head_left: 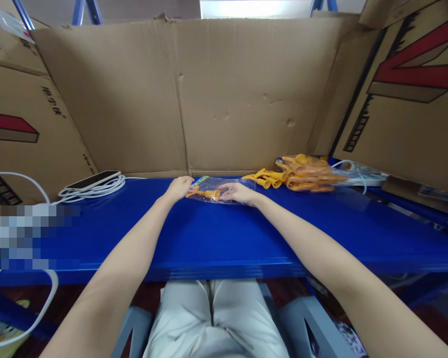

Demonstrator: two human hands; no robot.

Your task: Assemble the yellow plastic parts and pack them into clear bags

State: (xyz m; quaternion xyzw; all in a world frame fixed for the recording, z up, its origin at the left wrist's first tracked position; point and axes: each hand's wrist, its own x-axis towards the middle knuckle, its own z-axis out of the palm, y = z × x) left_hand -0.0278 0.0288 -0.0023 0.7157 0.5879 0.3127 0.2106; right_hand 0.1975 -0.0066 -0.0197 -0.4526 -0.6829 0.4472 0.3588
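A clear plastic bag (224,188) lies on the blue table (216,238) near its far edge, with an orange plastic piece (208,194) inside it. My left hand (178,188) pinches the bag's left end, fingers closed on it. My right hand (238,192) rests on the bag's right part, fingers curled over the plastic and holding it down.
A pile of several orange plastic pieces (302,176) lies to the right of the bag. A phone (93,180) sits on coiled white cable (97,189) at the left. Cardboard walls (224,94) enclose the table's back and sides. A white power strip (362,175) lies far right.
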